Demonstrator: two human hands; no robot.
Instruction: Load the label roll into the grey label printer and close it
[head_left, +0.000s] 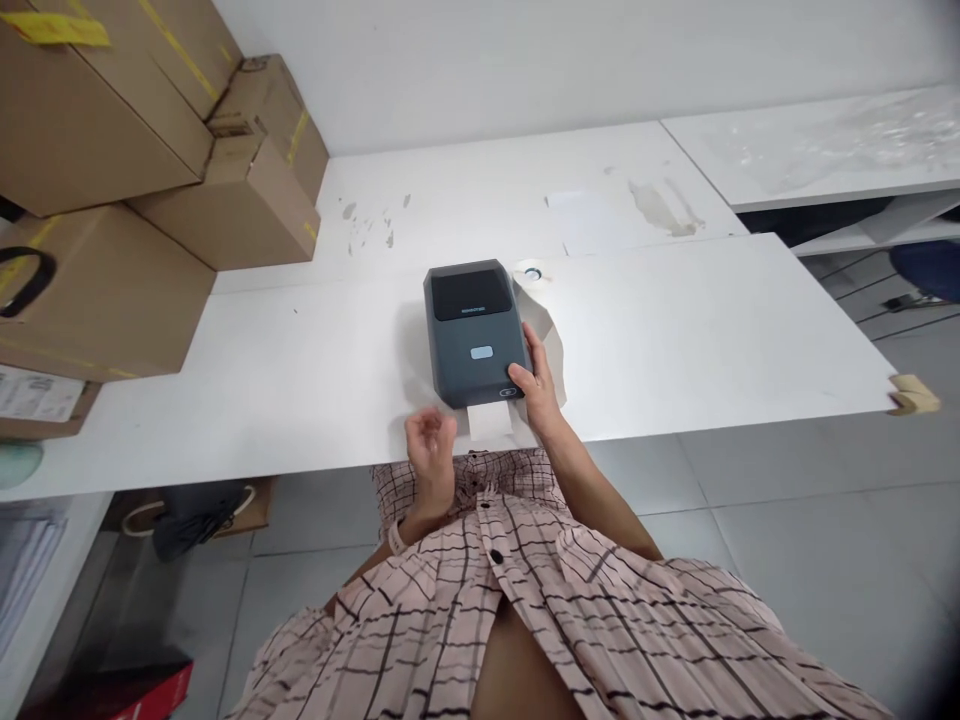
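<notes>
A dark grey label printer (476,340) with a black window and a pale button sits on the white table in front of me. My right hand (541,385) grips its right side, thumb on the top face near the front corner. From the printer's front edge a white paper label (490,421) sticks out. My left hand (431,445) is just left of that label, apart from it, with its fingers curled in and nothing visible in them. Behind the right hand, a pale sheet of paper or backing (553,350) is partly hidden by the printer.
A small roll of tape or labels (532,274) lies behind the printer. Cardboard boxes (232,200) are stacked at the left. The white table (712,340) has a wooden piece (913,394) at its right corner. Clear plastic (877,130) covers the far-right surface.
</notes>
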